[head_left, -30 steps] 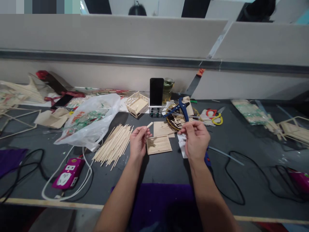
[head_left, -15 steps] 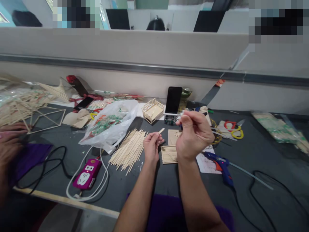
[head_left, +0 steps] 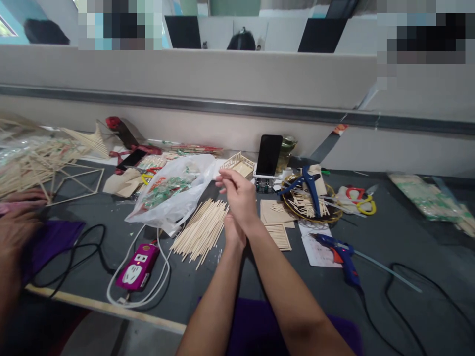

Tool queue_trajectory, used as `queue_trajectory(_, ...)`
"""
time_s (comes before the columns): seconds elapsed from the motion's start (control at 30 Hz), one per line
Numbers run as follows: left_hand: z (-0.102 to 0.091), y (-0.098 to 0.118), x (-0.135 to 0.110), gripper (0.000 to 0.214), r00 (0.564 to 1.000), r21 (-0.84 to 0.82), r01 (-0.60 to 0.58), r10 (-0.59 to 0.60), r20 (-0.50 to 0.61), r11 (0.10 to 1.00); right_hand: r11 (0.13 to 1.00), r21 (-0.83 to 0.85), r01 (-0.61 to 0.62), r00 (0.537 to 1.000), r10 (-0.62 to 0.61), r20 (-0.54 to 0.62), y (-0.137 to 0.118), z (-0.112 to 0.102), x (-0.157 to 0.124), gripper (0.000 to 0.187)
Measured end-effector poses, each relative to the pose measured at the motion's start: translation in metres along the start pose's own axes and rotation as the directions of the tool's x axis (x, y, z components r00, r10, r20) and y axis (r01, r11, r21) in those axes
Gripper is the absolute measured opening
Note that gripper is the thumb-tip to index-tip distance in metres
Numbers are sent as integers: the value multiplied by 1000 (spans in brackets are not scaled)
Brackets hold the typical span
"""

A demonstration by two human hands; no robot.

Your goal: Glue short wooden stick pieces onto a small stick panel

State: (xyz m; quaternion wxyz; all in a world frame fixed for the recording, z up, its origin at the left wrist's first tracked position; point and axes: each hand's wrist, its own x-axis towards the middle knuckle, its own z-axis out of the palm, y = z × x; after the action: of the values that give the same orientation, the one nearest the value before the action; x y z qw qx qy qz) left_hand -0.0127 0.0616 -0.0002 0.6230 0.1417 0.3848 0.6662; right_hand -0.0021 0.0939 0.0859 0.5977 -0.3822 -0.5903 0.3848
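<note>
My right hand crosses over my left hand, its fingers curled toward the left; whatever they grip is not visible. Behind it, my left hand shows mostly its wrist, and its fingers are hidden. A pile of thin wooden sticks lies just left of my hands. To their right is a small slatted stick panel beside pieces of brown card. Partly hidden beyond my fingers stands a small stick-built box with lattice sides.
A wicker basket holds short sticks and a blue hand tool. Nearby lie a blue glue gun, scissors and a propped phone. Leftward are a plastic bag, purple power outlet and another person's hand.
My right hand has swung left and down from beside the phone, crossing over my left hand. The short stick seen in my left hand earlier is now hidden. The basket has come into view.
</note>
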Motion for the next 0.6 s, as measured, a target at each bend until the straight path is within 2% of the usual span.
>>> queue_trajectory(0.07, 2, 0, -6, 25, 1000, -27, -13, 13, 8, 1000, 998, 8, -54, 996, 55, -67, -7, -27, -13, 18)
queue_trajectory(0.13, 4, 2, -9, 26, 1000, -7, 1, 0, 24, 1000, 993, -65, -94, 984, 83, -160, -9, -57, -24, 18)
queue_trajectory(0.23, 7, 5, -12, 28, 998, 39, 37, -39, 41, 999, 967, -216, -132, 931, 46, -363, 0, -103, -37, 24)
queue_trajectory(0.3, 9, 6, -14, 29, 996, 52, 56, -60, 63, 997, 957, -240, -163, 898, 43, -437, 11, -127, -44, 23)
queue_trajectory(0.4, 12, 5, -17, 29, 989, 78, 95, -103, 107, 992, 947, -252, -198, 916, 88, -391, 26, -145, -56, 18)
queue_trajectory(0.5, 14, 3, -20, 27, 981, 132, 106, -126, 150, 986, 947, -289, -139, 962, 59, -268, 33, -142, -70, 18)
queue_trajectory(0.6, 14, 1, -22, 25, 976, 189, 90, -125, 179, 978, 932, -357, -65, 982, -5, -190, 34, -135, -80, 20)
